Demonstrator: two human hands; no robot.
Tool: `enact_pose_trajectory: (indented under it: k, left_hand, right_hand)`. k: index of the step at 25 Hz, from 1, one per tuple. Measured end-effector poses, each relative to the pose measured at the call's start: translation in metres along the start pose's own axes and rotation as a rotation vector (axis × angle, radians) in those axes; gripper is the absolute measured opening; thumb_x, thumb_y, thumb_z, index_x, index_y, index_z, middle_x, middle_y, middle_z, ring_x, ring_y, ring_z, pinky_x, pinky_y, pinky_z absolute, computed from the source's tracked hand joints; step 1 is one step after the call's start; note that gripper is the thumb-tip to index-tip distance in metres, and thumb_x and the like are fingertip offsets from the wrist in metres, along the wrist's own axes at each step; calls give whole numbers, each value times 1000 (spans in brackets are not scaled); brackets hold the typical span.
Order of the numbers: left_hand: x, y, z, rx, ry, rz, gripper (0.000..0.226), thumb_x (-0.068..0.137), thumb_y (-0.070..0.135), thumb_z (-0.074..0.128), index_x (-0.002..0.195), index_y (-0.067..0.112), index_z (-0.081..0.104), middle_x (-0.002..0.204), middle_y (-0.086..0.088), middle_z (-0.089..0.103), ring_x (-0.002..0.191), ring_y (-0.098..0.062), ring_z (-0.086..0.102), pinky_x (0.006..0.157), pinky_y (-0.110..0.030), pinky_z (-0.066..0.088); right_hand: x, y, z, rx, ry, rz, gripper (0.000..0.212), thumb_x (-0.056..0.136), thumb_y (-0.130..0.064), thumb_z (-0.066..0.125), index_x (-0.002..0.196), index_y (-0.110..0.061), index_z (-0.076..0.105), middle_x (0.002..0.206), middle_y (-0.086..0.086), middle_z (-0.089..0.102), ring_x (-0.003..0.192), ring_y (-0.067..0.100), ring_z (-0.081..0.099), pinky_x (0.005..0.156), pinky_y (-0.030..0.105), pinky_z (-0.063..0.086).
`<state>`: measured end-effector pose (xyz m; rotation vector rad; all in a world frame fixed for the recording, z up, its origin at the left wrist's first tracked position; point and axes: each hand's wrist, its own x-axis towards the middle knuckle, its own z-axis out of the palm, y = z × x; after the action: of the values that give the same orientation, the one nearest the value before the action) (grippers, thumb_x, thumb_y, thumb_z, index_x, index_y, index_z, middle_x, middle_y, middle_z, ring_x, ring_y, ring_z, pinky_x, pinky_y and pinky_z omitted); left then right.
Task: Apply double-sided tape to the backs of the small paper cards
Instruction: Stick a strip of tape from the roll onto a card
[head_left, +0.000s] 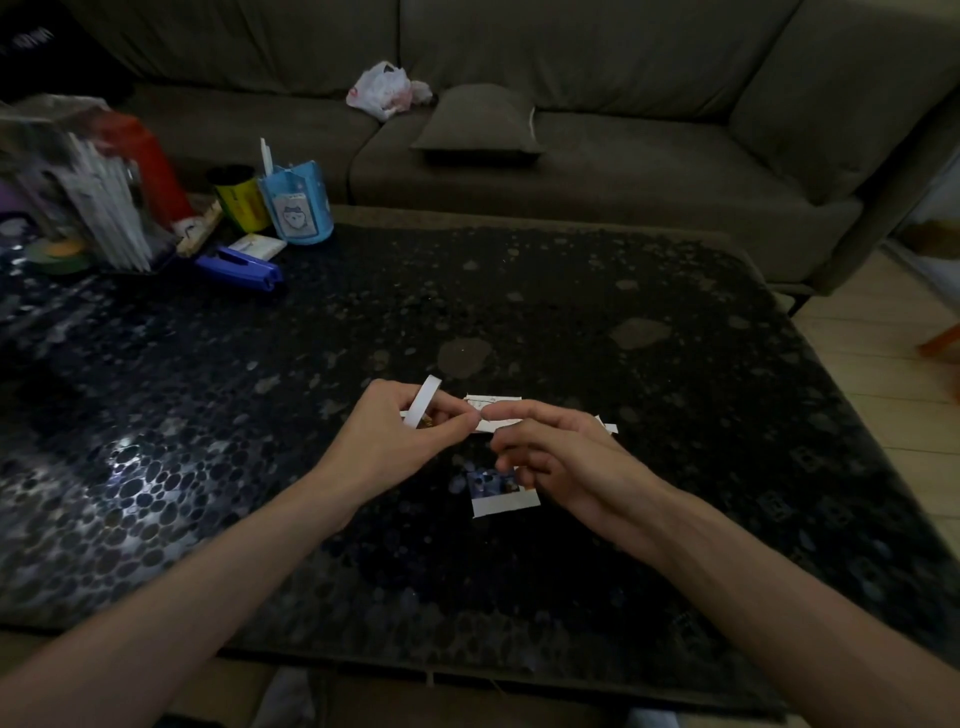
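Dim room; glare on table (130, 467); edges warped.

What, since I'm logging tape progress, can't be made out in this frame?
Head view:
- white card: fingers of the left hand and right hand cover most of it; any tape on it is unseen.
- white strip: the left grip hides its lower end.
- photo card: right hand overlaps its corner; print too small.
- stationery clutter: blurred, cut by left edge.
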<state>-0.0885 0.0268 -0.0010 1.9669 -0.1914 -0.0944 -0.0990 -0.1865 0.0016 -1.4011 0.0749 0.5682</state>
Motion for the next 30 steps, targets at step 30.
enact_pose_trajectory:
  k: [30]
  left_hand:
    - [2,1,-2,50,46,-25,7,88,33,81,82,32,83,71,2,74,63,-13,66,60,-18,50]
  right_hand:
    - [1,-1,4,32,-8,19,22,92,-18,74,111,-25,82,108,4,79,85,13,71,87,34,49]
